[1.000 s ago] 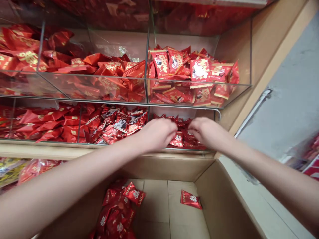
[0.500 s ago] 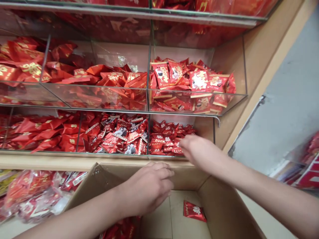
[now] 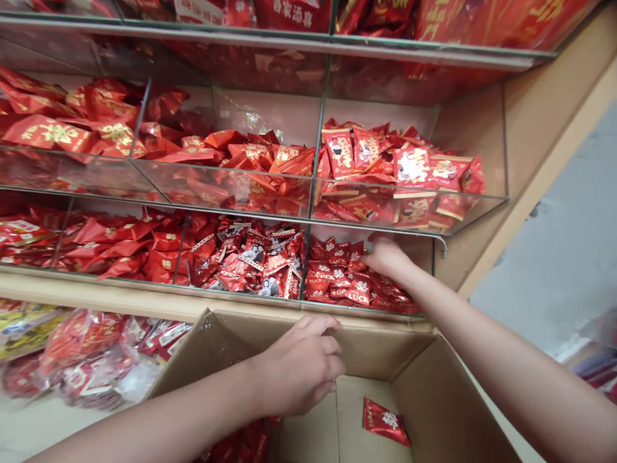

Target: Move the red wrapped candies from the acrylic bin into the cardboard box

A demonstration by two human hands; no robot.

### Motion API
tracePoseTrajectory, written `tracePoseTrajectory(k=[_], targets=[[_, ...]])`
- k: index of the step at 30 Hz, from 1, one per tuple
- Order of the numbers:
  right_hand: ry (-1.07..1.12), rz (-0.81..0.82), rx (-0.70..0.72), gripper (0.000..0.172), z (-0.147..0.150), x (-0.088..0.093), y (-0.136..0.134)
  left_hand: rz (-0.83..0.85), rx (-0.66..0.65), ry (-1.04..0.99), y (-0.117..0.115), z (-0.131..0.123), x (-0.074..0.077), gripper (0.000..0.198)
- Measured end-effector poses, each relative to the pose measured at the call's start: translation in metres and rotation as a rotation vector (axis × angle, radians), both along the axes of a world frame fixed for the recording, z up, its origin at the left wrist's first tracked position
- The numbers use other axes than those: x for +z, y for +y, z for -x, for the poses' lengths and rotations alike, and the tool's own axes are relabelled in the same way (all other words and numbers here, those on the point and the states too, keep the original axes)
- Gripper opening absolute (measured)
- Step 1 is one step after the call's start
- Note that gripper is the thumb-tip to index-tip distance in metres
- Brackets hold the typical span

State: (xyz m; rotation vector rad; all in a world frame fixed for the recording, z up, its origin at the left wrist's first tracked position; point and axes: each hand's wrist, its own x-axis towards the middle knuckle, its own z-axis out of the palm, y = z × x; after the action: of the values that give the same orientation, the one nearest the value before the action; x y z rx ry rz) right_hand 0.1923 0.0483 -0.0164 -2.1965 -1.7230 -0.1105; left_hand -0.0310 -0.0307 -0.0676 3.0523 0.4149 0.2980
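Head view, looking down on a tiered display of clear-walled bins (image 3: 231,186) resting on a pale wooden ledge (image 3: 110,299), with a grey wall (image 3: 544,244) to the right. Upper bins hold red packets with gold print. Below the ledge stands an open cardboard carton (image 3: 448,399), its back flap (image 3: 212,337) raised on the left. To the left of the carton lie clear bags of red packets (image 3: 87,354).

Lower right bin: red foil packets (image 3: 340,283), some printed "LUCK", lie loose and heaped. My right hand (image 3: 385,257) is in this bin at the top of the heap. Its fingers (image 3: 373,247) are curled and pressed in among the packets. I cannot tell whether they hold one, because the fingertips are buried.

Carton: my left hand (image 3: 301,366) is at the back edge, its fingers (image 3: 322,325) loosely curled and close together. No packet shows in them, but the palm side is hidden, so I cannot tell if anything is held.

Change noted: my left hand has dropped from the bin front to the carton, while my right has stayed at the bin.

Smallest items: a single red packet (image 3: 386,421) lies flat on the carton floor, well apart from a heap of packets (image 3: 245,444) partly hidden beneath my left forearm.
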Motion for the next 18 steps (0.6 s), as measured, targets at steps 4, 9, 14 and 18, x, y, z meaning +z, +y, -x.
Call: tracePoseTrajectory(k=[4,9,14,18], targets=[[-0.051,-0.033,-0.041,0.032,-0.013,0.007,0.005,-0.006,-0.003,-0.005,0.0,0.0,-0.003,0.017],[-0.149,-0.034,0.037,0.032,0.002,0.004,-0.007,-0.016,0.005,0.01,0.0,0.001,-0.004,0.016],[-0.105,0.038,0.015,0.048,0.015,-0.006,-0.011,-0.029,0.01,0.018,-0.001,0.002,-0.005,0.016],[-0.081,0.003,0.044,0.033,0.004,0.002,0.002,-0.031,0.009,0.029,-0.001,0.002,-0.006,0.018]])
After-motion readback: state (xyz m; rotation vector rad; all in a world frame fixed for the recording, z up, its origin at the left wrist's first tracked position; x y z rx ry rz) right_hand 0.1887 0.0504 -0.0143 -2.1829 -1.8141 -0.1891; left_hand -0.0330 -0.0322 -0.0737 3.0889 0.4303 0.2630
